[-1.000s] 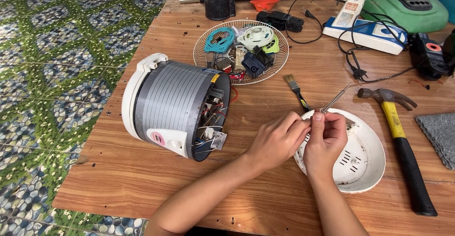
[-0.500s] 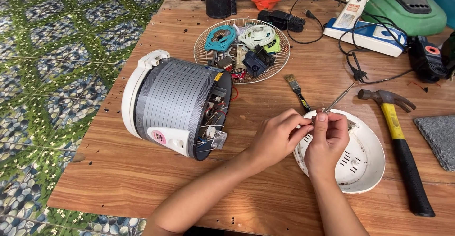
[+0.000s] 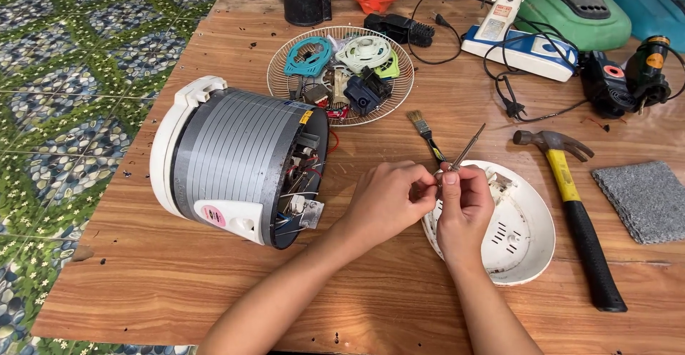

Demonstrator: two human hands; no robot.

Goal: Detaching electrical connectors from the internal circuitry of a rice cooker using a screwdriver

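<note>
Metal rod [image 3: 467, 148] pinched between right hand [image 3: 464, 209] and left hand [image 3: 389, 201], fingers closed on it, above white base [image 3: 528, 244] near table's [image 3: 399, 305] front edge; cooker [image 3: 239, 159] left, hammer [image 3: 571, 205] right.

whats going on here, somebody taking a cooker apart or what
A person sits at a wooden table with both hands together above a white round base cover. The right hand pinches a thin metal tool, and the left hand meets it at the fingers. A grey rice cooker body lies on its side with its wiring exposed. A hammer and small brush lie nearby.
</note>
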